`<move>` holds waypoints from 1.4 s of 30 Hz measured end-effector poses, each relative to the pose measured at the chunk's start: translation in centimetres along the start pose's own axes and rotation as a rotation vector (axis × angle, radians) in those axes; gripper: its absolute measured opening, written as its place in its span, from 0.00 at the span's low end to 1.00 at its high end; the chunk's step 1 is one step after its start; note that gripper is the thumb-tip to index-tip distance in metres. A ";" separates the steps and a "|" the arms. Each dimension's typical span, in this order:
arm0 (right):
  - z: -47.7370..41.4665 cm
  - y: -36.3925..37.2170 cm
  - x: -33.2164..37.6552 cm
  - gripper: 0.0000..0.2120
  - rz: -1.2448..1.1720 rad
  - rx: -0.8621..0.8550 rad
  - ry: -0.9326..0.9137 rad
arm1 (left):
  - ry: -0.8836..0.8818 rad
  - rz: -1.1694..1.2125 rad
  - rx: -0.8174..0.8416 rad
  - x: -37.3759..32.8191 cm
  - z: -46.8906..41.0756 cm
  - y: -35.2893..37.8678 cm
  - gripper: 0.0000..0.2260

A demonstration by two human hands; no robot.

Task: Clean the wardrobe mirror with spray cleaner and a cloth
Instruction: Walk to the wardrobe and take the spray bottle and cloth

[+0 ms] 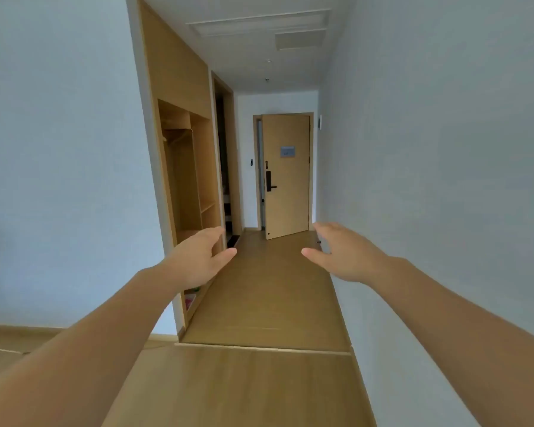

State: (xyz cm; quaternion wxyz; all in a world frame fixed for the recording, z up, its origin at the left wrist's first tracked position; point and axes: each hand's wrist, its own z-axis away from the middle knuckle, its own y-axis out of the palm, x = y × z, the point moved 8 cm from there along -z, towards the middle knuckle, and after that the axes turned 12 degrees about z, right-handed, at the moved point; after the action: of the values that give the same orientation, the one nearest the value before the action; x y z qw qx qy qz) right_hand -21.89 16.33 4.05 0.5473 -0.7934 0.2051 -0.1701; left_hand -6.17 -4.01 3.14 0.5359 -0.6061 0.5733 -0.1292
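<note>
A tall wooden wardrobe (179,87) with open shelves stands along the left side of a hallway. No mirror, spray bottle or cloth shows in the head view. My left hand (198,257) is stretched forward in front of the wardrobe's lower part, fingers relaxed, holding nothing. My right hand (342,254) is held out near the right wall, fingers loose and empty. Something pink and green (191,298) lies low in the wardrobe, partly hidden by my left arm.
A wooden floor (259,303) runs down the narrow hallway to a wooden door (285,177) standing ajar at the far end. White walls (429,149) close both sides. A dark doorway (225,161) opens just past the wardrobe.
</note>
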 end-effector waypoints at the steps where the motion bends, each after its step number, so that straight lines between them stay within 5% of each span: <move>1: -0.5 0.9 0.1 0.34 -0.003 0.017 0.015 | -0.004 0.015 0.015 0.7 -0.7 0.5 0.29; 18: -8.2 14.5 -7.8 0.34 0.036 0.197 0.194 | -0.048 0.083 0.214 11.7 -11.8 14.3 0.31; 42: -32.1 30.6 -23.3 0.35 -0.030 0.358 0.009 | -0.269 0.048 0.332 16.6 -31.3 33.4 0.31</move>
State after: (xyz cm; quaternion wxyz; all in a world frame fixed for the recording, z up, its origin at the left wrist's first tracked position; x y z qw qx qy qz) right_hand -61.96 -7.06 -14.70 0.6762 -0.6856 0.1619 -0.2156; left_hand -43.75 -25.84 -18.82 0.7031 -0.5074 0.4817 -0.1270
